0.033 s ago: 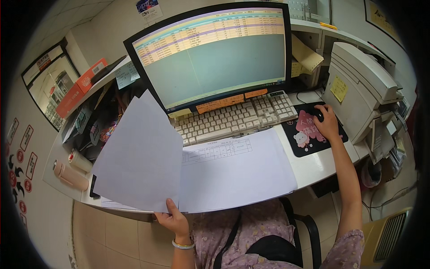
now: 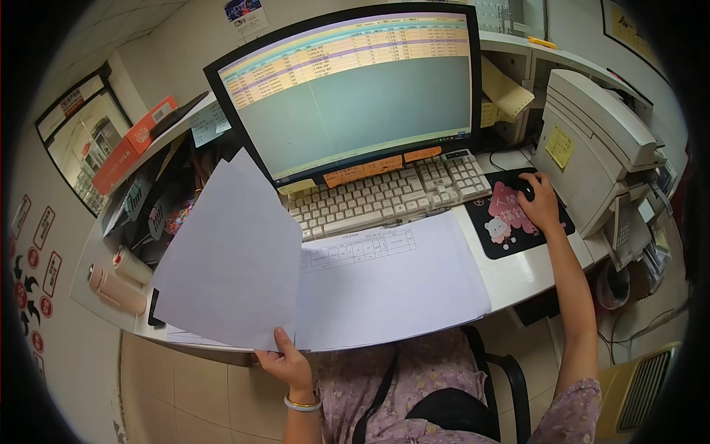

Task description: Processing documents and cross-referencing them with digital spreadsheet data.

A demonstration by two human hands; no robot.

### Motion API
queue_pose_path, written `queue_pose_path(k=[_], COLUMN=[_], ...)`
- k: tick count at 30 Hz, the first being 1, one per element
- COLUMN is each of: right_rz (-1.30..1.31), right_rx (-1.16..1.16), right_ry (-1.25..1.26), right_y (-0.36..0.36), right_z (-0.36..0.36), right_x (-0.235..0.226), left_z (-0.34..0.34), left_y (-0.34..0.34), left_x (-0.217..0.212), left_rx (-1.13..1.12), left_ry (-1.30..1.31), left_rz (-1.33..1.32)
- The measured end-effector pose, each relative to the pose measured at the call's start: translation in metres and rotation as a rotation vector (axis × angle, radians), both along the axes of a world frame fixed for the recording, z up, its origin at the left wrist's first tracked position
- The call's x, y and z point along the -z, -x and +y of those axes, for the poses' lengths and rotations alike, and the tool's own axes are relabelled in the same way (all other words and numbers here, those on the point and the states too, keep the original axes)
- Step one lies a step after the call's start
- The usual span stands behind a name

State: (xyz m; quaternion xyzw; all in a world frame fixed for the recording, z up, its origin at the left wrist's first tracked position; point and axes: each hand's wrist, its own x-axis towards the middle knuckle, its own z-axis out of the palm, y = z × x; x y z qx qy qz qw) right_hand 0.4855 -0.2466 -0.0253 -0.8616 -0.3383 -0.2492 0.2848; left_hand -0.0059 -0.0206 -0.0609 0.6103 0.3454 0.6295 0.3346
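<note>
My left hand (image 2: 287, 363) pinches the lower edge of a white paper sheet (image 2: 229, 259), thumb on top and fingers underneath. That sheet is turned up to the left, its blank side showing and its top corner raised. To its right lies a stack of papers (image 2: 392, 296), the top page bearing a small printed table near its upper edge. My right hand (image 2: 542, 200) rests closed over a black mouse (image 2: 526, 194) on a dark mouse pad (image 2: 494, 235) with a pink patch and a white bear. Most of the mouse is covered by my fingers.
Behind the papers are a beige keyboard (image 2: 384, 194) and a lit monitor (image 2: 355, 111) showing rows of a table. A grey printer (image 2: 592, 140) stands at the right. Two bottles, a pink one (image 2: 115, 288) and a pale one (image 2: 132, 265), are at the left edge.
</note>
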Motion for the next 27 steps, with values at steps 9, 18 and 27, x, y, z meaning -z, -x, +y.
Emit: queue_pose_path(k=[9,18,27], right_rz=[0.009,0.012,0.016], right_rx=[0.003,0.000,0.009], right_ry=[0.008,0.010,0.009], right_y=[-0.0001,0.0004,0.0000], right_z=[0.0005,0.0007,0.0003], right_x=[-0.0001,-0.0007,-0.0008], left_z=[0.0018,0.0048,0.0036], left_y=[-0.0014,0.0006,-0.0001], left_x=[0.0022,0.0068,0.0050], left_rx=[-0.016,-0.032,-0.043], left_ry=[-0.015,-0.018,-0.043], left_rz=[-0.028,-0.021,-0.003])
